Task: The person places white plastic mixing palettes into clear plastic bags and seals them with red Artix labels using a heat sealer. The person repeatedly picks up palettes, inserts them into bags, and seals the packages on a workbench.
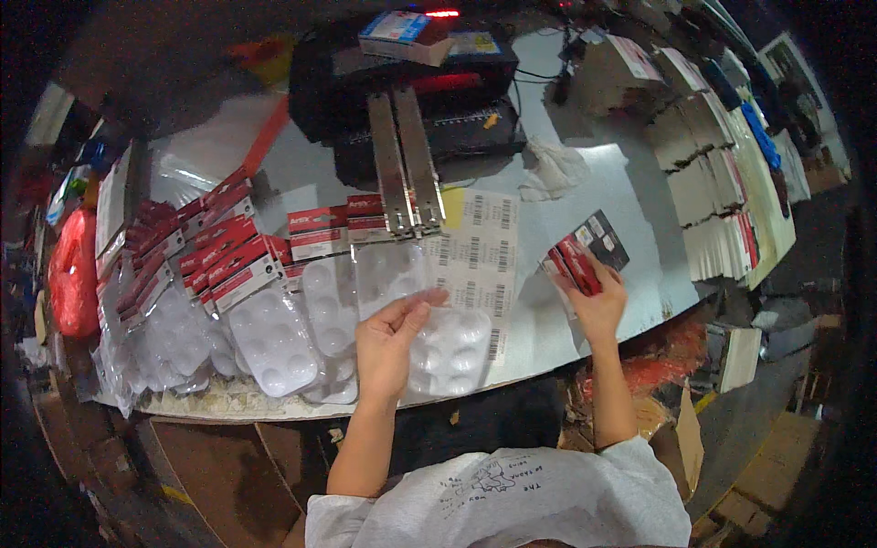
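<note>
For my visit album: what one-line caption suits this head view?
Left hand on a clear blister tray, right hand holding red-and-black cards, at a grey table.
</note>
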A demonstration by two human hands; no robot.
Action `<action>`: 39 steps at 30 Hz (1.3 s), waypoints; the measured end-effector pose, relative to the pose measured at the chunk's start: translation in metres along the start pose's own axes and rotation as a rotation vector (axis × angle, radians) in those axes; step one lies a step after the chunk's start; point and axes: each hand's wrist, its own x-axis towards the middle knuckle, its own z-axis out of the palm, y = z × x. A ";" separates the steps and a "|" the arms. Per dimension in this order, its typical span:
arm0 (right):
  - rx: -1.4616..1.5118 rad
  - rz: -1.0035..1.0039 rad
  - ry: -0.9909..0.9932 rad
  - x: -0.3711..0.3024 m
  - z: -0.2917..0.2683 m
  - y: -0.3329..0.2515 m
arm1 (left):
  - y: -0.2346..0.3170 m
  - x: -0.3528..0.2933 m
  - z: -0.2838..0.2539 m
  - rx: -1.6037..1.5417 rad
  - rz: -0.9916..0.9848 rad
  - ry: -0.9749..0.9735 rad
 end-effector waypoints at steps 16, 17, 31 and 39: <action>0.546 -0.104 -0.800 0.022 0.008 -0.115 | 0.018 -0.033 -0.001 0.255 0.046 0.035; 0.565 -0.110 -0.816 0.024 0.008 -0.114 | 0.017 -0.032 -0.001 0.265 0.013 0.041; 0.713 0.314 -0.938 0.010 0.015 -0.073 | -0.002 -0.016 -0.011 0.127 0.174 0.351; 0.803 0.255 -0.832 -0.009 0.025 -0.072 | -0.004 -0.018 -0.012 0.169 0.258 0.378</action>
